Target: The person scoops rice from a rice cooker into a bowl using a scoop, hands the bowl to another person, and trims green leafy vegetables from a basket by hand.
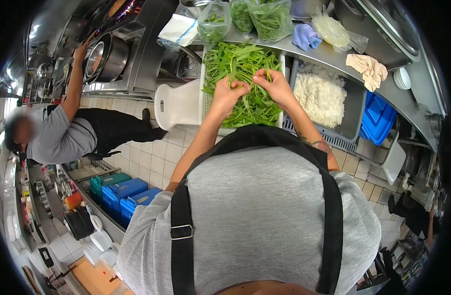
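Observation:
A white basket (204, 93) in front of me is heaped with long-stemmed leafy greens (257, 109). Over the heap, my left hand (229, 93) has its fingertips pinched on a stem of the greens. Close beside it, my right hand (274, 87) pinches at the greens too, thumb and forefinger together. The two hands nearly meet above the basket. Much of the stem between them is hidden by the fingers.
A grey tub (353, 123) of white rice (321, 93) stands right of the basket. Bagged greens (269, 22), a blue cloth (305, 36) and a beige cloth (367, 70) lie on the steel counter. A white stool (176, 105) is at left. A co-worker (68, 128) reaches toward a pot (112, 58).

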`<state>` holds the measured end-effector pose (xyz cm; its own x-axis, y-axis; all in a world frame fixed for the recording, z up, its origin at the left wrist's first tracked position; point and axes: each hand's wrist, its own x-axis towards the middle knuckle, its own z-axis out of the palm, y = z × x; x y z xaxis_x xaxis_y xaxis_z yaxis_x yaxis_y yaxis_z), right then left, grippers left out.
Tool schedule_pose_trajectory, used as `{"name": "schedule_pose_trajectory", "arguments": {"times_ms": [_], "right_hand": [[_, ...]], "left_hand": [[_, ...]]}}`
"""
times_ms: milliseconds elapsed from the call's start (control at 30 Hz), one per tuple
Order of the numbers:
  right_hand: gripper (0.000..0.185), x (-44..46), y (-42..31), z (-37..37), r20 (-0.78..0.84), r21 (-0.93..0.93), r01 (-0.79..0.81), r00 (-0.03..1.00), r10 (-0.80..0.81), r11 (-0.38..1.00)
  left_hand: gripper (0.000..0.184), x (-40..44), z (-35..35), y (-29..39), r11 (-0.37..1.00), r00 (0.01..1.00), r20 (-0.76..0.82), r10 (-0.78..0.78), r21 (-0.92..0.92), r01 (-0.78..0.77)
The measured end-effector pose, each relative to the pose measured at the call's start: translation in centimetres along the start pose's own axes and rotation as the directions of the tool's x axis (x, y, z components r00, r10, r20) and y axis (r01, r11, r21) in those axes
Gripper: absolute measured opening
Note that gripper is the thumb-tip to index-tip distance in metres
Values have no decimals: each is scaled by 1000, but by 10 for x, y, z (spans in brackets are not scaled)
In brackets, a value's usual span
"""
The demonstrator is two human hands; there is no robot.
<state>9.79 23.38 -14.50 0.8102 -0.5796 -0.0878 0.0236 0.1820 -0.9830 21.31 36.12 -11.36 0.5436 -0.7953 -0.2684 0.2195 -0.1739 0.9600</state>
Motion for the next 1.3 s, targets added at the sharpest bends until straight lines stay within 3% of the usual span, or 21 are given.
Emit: {"name": "schedule_pose_trajectory", "arguments": {"times_ms": [100,233,300,400,433,533,567,667,800,833,867,1067,1100,1167,1267,1300], "right_hand": [[15,-3,-5,-1,3,-369,176,982,-188,913],[13,-13,-23,10,-38,-549,317,915,-402,774],[12,-14,-29,13,-107,-567,414,821,-561,712],[10,-14,-53,2,-247,-490,357,818,-520,795],[11,-13,-55,-5,-183,-522,338,852,-490,783],[13,0,-37,-14,-161,-479,409,829,-535,777],[15,-2,-33,-18,-145,-414,373,873,-465,830],[15,-2,-26,-24,-55,-233,312,941,-333,921],[16,-17,-49,-13,43,-543,295,945,-325,786],[18,-14,-43,-12,112,-553,435,884,-454,710],[17,-15,-42,-9,167,-563,471,870,-465,679],[20,-23,-42,7,410,-598,631,770,-488,494],[28,-24,-42,8,410,-604,635,766,-495,482],[26,-23,-39,6,427,-578,655,752,-503,488],[22,-22,-27,3,442,-579,664,743,-502,472],[21,-22,-21,1,445,-588,663,743,-500,463]], "left_hand": [[26,5,-5,-6,999,1000,-14,7,-49,-8],[22,10,-9,-13,984,999,26,-46,-172,50],[20,10,-15,-22,993,999,2,-48,-107,48],[20,7,-18,-29,999,996,-84,-31,39,35],[17,-1,-12,-23,999,996,-91,-17,35,20],[20,-11,-6,-24,994,998,-49,34,103,-29],[24,-9,-7,-26,989,998,-26,58,138,-54],[21,-7,-16,-35,902,993,29,117,416,-118],[25,-13,-15,-27,737,968,98,232,631,-240],[26,-16,-13,-22,713,967,105,230,658,-241],[27,-19,-11,-16,687,967,113,228,685,-242],[20,-19,-9,-7,668,966,253,53,710,-222],[19,-19,-9,-7,754,968,249,-7,637,-158],[17,-21,-6,-10,885,958,260,-125,466,-11],[23,-27,-1,-14,927,951,248,-185,365,85],[24,-25,-2,-22,893,962,231,-147,449,28]]}}
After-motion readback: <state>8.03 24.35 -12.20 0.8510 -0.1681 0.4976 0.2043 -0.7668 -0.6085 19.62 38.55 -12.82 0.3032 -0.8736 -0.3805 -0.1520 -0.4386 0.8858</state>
